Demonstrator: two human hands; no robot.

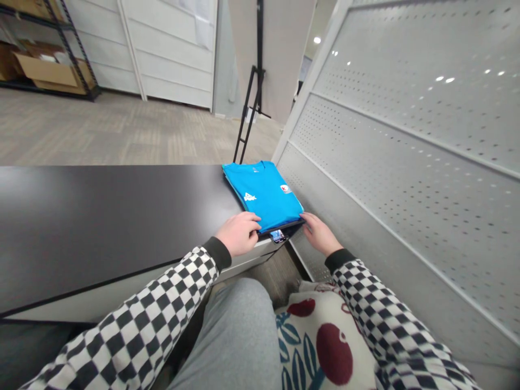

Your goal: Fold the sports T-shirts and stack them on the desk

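A folded bright blue T-shirt [268, 195] lies at the right end of a dark tabletop [122, 216], its collar pointing away from me. It bears a white logo on the left and a small red-and-white badge on the right. Dark layers show under its edges; I cannot tell what they are. My left hand [239, 233] is closed at the near left corner, with fingers on the blue cloth and thumb at the edge. At the near right corner, the fingers of my right hand [319, 233] pinch the edge. A phone-like lit screen [278, 235] shows just below the near edge.
A grey perforated panel [406, 135] rises close along the right. Behind the table stands a black metal stand [248, 114]. Shelving at the far left holds a cardboard box [49, 73]. A patterned cloth [317, 341] covers part of my lap.
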